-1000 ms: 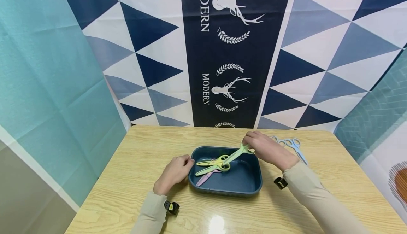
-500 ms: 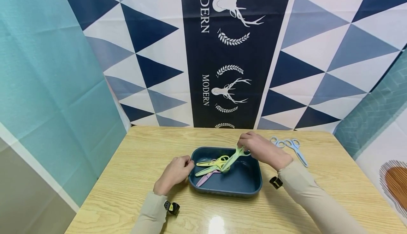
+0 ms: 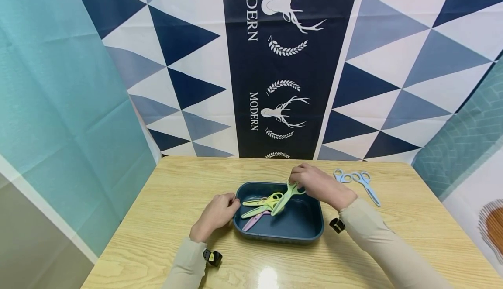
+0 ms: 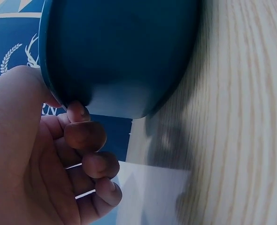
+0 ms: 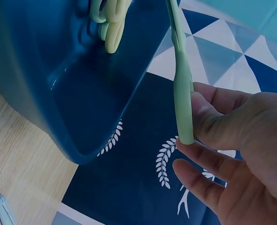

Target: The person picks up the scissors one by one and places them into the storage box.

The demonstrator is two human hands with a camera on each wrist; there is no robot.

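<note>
My right hand [image 3: 310,182] pinches light green scissors [image 3: 286,199] by a handle loop, above a dark blue rectangular bin [image 3: 298,239]. Their blades tilt down to the left, over the bin's inside. In the right wrist view, thumb and fingertips hold the green handle [image 5: 183,108] edge-on. On the bin's floor lie yellow scissors [image 3: 255,201], a second light green pair [image 3: 251,212] and pink scissors [image 3: 253,222], overlapping each other. At the bin's left end, my left hand [image 3: 217,212] grips the rim between thumb and index finger, its other fingers curled below, as the left wrist view shows.
Light blue scissors [image 3: 366,186] lie on the wooden table [image 3: 165,201] right of the bin, with another light blue pair [image 3: 340,176] beside them, partly behind my right hand. A patterned cloth [image 3: 188,62] hangs behind the table's far edge.
My right hand has moved left with the green scissors, and their blades have swung to point more steeply down. The left hand stays on the rim.
</note>
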